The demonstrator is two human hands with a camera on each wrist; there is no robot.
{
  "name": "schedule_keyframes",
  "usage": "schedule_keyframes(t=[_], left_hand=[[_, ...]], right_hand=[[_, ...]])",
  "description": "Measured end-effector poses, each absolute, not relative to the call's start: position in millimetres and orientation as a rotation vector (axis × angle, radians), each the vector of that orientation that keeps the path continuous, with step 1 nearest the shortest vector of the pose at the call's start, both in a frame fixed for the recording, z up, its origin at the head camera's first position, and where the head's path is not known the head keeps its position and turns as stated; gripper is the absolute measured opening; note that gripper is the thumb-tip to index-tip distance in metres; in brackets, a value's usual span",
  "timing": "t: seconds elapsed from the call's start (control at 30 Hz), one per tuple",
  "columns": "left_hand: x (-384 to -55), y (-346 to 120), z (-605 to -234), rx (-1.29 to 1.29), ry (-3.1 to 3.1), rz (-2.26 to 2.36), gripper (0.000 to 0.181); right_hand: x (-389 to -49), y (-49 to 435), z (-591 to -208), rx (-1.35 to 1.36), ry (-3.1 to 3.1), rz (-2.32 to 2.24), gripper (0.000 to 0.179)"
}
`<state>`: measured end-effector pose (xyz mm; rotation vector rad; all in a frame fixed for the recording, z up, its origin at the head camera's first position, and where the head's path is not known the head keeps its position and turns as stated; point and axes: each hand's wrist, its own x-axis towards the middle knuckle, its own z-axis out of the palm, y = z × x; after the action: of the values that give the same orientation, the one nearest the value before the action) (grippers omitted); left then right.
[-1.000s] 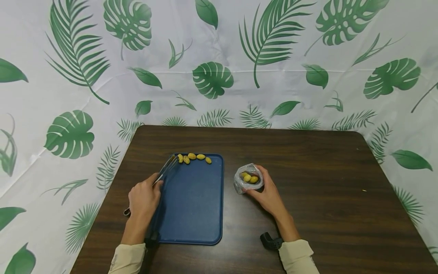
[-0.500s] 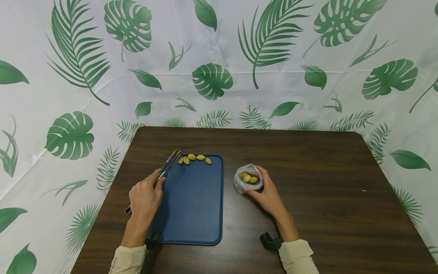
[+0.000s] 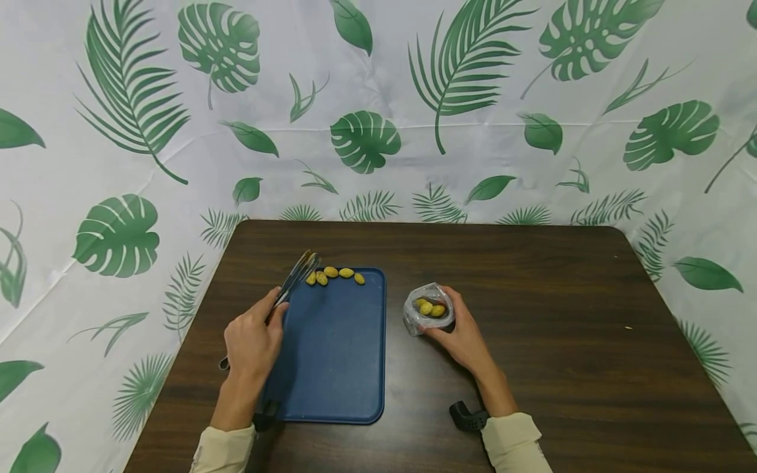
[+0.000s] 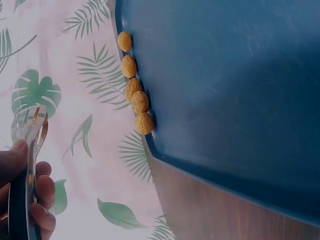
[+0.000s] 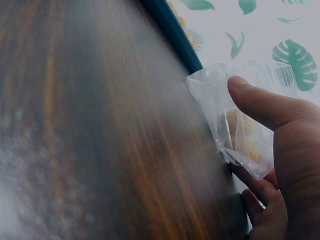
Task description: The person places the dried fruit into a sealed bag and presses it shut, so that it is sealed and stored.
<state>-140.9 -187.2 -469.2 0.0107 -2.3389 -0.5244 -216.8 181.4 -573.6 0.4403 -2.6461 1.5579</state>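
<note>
Tray (image 3: 334,368) lies left on the table (image 3: 550,341); beside it, the right hand (image 3: 464,335) grips a bag (image 3: 417,324) of yellow pieces (image 3: 437,310), probably keeping its mouth open. The left hand (image 3: 251,338) pinches tongs (image 3: 291,286), partly hiding the tray's far left corner. Five pieces (image 3: 346,272) line its far edge; leafy cloth (image 3: 408,85) hangs beyond.

Before me, a creased white backdrop (image 3: 384,85) printed with green leaves (image 3: 367,142) rises behind a dark, round-cornered wood-grain table (image 3: 562,328) that catches some light.
</note>
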Motion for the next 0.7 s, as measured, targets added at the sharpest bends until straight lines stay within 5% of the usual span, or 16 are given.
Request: schedule_keyframes(t=[0.7], left_hand=[[-142,-177,-471,-0.169,-2.308,-0.595,0.034]], right_hand=[[-217,182,-576,0.444,-2.615,1.587,0.085]])
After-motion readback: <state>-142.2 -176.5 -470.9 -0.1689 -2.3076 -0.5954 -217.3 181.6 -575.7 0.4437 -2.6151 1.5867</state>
